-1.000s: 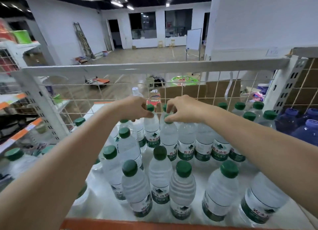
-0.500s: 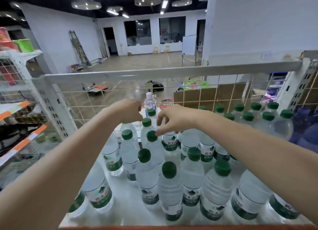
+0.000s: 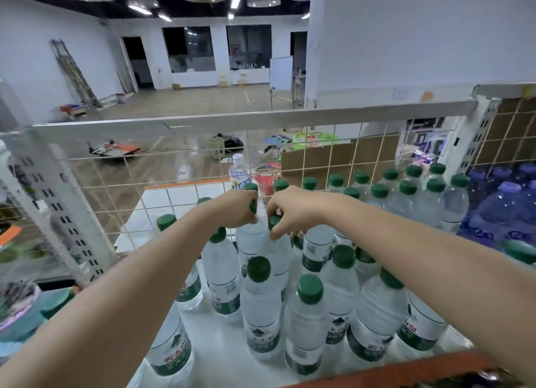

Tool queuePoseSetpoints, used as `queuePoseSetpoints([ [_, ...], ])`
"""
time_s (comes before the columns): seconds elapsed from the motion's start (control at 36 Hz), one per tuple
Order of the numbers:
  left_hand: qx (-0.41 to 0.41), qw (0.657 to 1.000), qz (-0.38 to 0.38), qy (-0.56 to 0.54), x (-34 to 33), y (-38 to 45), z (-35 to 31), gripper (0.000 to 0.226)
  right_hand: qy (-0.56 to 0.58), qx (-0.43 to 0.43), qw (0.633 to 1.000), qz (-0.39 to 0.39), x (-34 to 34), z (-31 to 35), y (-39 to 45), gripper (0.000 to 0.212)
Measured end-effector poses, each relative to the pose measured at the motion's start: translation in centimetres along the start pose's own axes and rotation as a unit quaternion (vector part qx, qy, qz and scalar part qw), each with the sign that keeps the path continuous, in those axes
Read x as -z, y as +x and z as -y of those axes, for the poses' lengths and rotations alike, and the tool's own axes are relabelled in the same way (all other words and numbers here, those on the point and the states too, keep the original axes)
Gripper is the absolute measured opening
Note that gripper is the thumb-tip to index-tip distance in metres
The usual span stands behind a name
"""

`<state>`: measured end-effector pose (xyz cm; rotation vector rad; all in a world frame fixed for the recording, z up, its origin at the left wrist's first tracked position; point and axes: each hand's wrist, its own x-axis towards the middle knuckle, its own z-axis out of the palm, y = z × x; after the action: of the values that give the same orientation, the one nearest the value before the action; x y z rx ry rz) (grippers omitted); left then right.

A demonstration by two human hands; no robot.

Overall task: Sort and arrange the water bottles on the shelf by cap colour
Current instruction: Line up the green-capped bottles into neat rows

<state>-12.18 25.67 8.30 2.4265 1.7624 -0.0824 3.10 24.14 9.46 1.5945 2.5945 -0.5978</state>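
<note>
Here left hand (image 3: 232, 210) grips green-capped clear bottle (image 3: 250, 236); right hand (image 3: 290, 210) pinches neighbouring bottle's green cap (image 3: 274, 222).

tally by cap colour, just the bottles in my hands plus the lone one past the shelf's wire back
green cap: 2, the left bottle gripped at its cap by the left hand, and the right bottle pinched at its cap by the right hand
white cap: 1, the lone bottle beyond the back rail
total: 3
</note>
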Motion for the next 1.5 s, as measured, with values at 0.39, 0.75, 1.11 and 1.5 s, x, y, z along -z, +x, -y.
queuePoseSetpoints([
  [0.39, 0.011, 0.997, -0.014, -0.075, 0.2, 1.3, -1.4, 0.037, -0.142, -0.024, 0.988, -0.053, 1.8, -4.1, 1.7, 0.050],
  [0.75, 0.052, 0.990, 0.011, -0.131, 0.3, 1.9, -1.0, 0.032, -0.114, -0.005, 0.991, -0.063, 1.9, -4.8, 3.1, 0.034],
  [1.11, 0.026, 0.996, -0.014, -0.081, -0.2, 1.1, -1.0, 0.031, -0.106, -0.005, 0.993, -0.053, 1.9, -4.5, 3.1, 0.030],
  [1.5, 0.075, 0.991, -0.038, -0.105, 1.9, -1.1, 0.8, 0.052, -0.100, 0.009, 0.987, -0.123, 2.1, -2.7, 2.5, 0.038],
])
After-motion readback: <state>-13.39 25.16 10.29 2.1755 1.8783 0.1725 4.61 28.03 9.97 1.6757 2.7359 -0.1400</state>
